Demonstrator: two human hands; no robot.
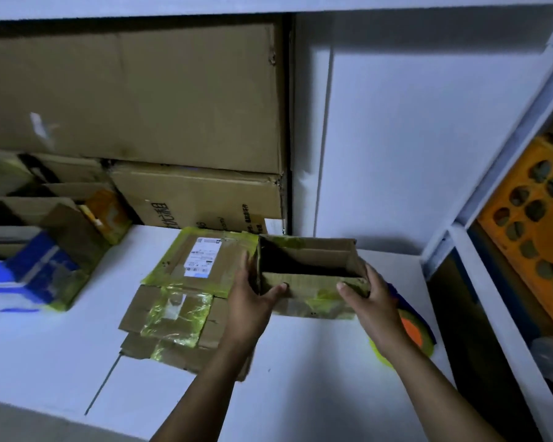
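A small open cardboard box [310,275] with yellow-green tape stands on the white shelf [300,362], its dark inside showing nothing. My left hand [253,298] grips its left end, thumb on the front wall. My right hand [371,301] grips its right end, thumb over the front rim. Both forearms reach in from the lower edge.
Flattened taped cardboard [179,298] with a shipping label lies left of the box. Large cartons [173,122] are stacked at the back. Blue and brown boxes [42,269] sit at left. A yellow-orange tape roll [412,333] lies behind my right wrist. An orange crate [530,224] sits in the right-hand rack.
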